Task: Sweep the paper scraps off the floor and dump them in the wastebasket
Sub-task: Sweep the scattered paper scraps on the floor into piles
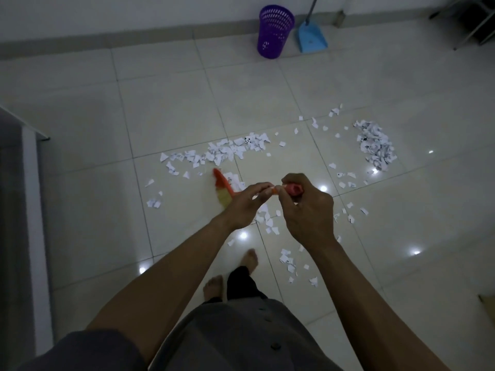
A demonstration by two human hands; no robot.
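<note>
Both my hands hold an orange-red broom by its handle (293, 189). My right hand (308, 207) grips the top end. My left hand (247, 203) holds the shaft just below it. The broom head (223, 190), orange with yellowish bristles, touches the tiled floor among white paper scraps (230, 151). A denser heap of scraps (375, 145) lies to the right, and loose bits are strewn around my bare feet (214, 286). A purple mesh wastebasket (274, 30) stands by the far wall, with a blue dustpan (310, 36) right beside it.
A white ledge or furniture edge (26, 124) runs along the left side. Dark metal furniture legs (471, 20) stand in the far right corner. A tan object (488, 303) peeks in at the right edge. Ceiling lights reflect off the glossy tiles.
</note>
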